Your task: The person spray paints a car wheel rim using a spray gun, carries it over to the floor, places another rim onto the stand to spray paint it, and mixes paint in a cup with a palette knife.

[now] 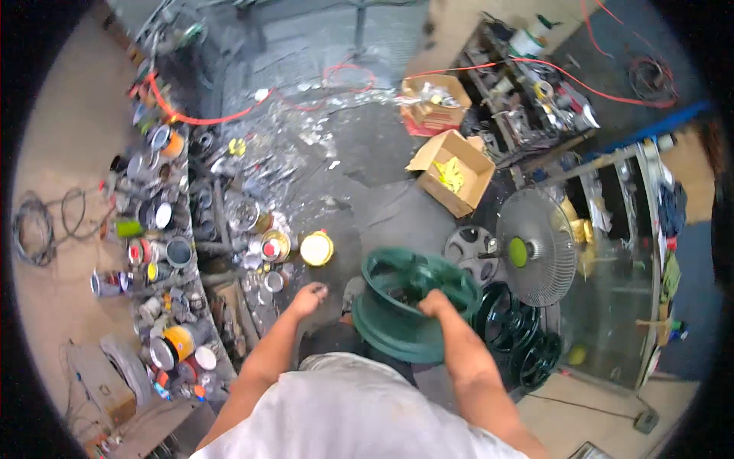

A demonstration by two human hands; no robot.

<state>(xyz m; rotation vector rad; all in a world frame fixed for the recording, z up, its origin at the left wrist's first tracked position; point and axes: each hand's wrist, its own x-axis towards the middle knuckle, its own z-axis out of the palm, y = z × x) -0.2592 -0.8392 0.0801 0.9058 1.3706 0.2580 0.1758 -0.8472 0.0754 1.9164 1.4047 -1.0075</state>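
Observation:
A dark green car wheel rim (397, 336) without a tyre is tilted in front of me, right of the middle. My right hand (433, 303) is closed on its near edge, with the fingers hidden inside the barrel. To the left of the rim my left hand (309, 298) hangs apart from it, fingers curled together. Something small may be between those fingertips, but I cannot make it out. A yellow tub with a pale lid (316, 249) stands on the floor just beyond my left hand.
More dark rims (506, 315) and a grey rim (471, 252) lie to the right, beside a standing fan (535, 246). Cardboard boxes (475, 180) stand ahead. Paint cans (180, 344) crowd the left bench. A red hose (206, 120) crosses the far side.

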